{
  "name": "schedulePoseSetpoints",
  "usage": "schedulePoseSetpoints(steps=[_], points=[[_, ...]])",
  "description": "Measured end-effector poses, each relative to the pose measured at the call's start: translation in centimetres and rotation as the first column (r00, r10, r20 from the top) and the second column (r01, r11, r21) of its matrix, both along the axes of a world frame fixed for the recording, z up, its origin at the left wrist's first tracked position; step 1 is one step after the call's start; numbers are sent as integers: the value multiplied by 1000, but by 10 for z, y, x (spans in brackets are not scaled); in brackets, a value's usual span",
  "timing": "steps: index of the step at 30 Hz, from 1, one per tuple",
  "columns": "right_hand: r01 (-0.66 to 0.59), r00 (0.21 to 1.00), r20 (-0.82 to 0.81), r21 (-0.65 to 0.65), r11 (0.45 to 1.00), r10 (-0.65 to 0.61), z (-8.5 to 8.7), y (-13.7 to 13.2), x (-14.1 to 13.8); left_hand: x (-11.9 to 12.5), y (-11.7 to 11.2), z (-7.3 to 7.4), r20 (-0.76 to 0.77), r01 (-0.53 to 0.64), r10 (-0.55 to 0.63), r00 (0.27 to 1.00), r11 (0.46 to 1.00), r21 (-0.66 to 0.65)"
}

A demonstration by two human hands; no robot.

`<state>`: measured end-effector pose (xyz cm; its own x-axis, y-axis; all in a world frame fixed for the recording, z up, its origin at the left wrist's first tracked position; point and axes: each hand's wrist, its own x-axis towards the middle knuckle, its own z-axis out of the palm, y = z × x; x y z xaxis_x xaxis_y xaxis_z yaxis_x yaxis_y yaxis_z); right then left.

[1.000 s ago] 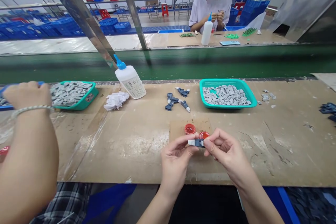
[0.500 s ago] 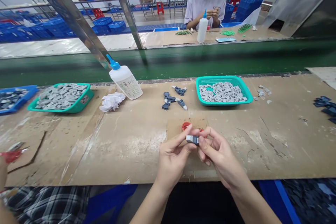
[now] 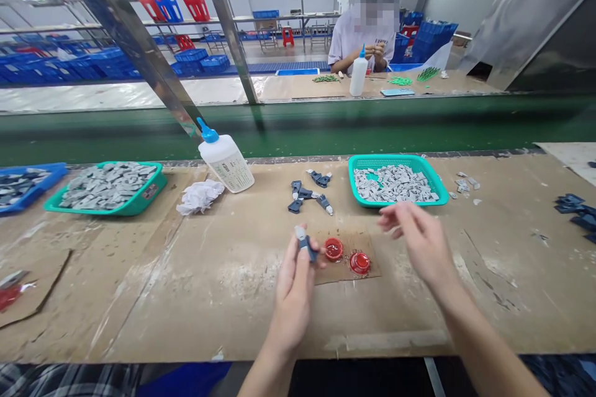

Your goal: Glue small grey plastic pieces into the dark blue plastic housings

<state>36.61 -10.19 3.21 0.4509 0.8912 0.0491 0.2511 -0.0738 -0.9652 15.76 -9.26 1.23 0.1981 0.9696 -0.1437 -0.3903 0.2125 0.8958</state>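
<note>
A small grey-and-navy plastic part [image 3: 305, 244] sits pinched in the left hand [image 3: 292, 282], its long axis tilting up and away; the right hand [image 3: 416, 239] hovers open and empty, across two red caps [image 3: 347, 255], near a teal basket [image 3: 372, 160].

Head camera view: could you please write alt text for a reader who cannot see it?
A person's left hand holds a small grey and dark blue plastic part at a workbench, beside two small red cups on a cardboard square, while the open right hand hovers nearby. A teal basket of grey parts sits behind.
</note>
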Motion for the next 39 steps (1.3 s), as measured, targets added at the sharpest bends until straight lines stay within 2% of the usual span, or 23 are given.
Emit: schedulePoseSetpoints(steps=[2,3,5,7,9,12,14,15,17,18,19,20,22,24,26,28,30,34,35,36,38,39], points=[[94,957,276,-26,995,-83,-4,29,44,-20,12,-7,-68,-67,72,995,994,81],[131,900,426,-55,990,-96,-6,45,64,-33,18,-11,-109,-112,127,986,985,133],[159,748,663,-151,976,-19,-11,75,96,-60,30,-20,-218,-212,266,939,947,241],[130,653,750,-249,960,106,-17,101,114,-90,40,-28,-371,-277,412,832,889,364],[99,633,753,-310,946,181,-23,120,119,-117,48,-34,-551,-252,500,668,849,465],[133,634,748,-352,927,193,-32,136,111,-146,60,-36,-801,-73,511,313,854,516],[181,628,758,-361,915,175,-35,139,104,-153,68,-31,-845,62,530,70,843,534],[199,625,763,-359,912,165,-35,138,102,-152,73,-28,-829,114,558,-27,826,552],[207,616,772,-350,914,156,-33,133,100,-143,82,-18,-773,167,613,-164,790,590],[198,612,777,-331,923,147,-31,128,100,-135,87,-13,-750,173,631,-199,775,607],[183,616,778,-293,938,123,-29,122,100,-125,91,-7,-740,177,641,-204,767,616],[163,637,766,-241,957,84,-26,113,100,-114,96,-2,-749,192,640,-173,767,612],[109,749,662,-141,984,12,-20,91,96,-88,106,5,-821,281,571,-16,790,545],[24,907,421,-87,996,15,-15,62,86,-62,117,7,-896,392,422,138,808,441],[-66,986,151,-68,995,76,-14,31,72,-39,127,3,-930,455,303,209,811,366],[-98,995,0,-51,994,98,-18,2,55,-24,136,-3,-941,478,244,236,814,331],[-93,995,-51,-76,993,89,-25,-23,41,-18,140,-7,-944,486,189,272,819,304],[-60,985,-167,-164,985,32,-38,-54,18,-29,126,1,-927,481,65,368,840,250],[-38,977,-213,-177,983,-1,-40,-58,14,-34,118,5,-896,470,-5,444,852,228],[-17,966,-256,-187,982,-32,-42,-60,9,-38,109,9,-824,443,-98,559,875,197],[-5,945,-320,-202,979,-61,-43,-61,0,-43,89,14,-512,332,-243,824,939,89],[-22,940,-338,-208,978,-50,-43,-61,-4,-45,80,16,-311,267,-250,917,964,11]])
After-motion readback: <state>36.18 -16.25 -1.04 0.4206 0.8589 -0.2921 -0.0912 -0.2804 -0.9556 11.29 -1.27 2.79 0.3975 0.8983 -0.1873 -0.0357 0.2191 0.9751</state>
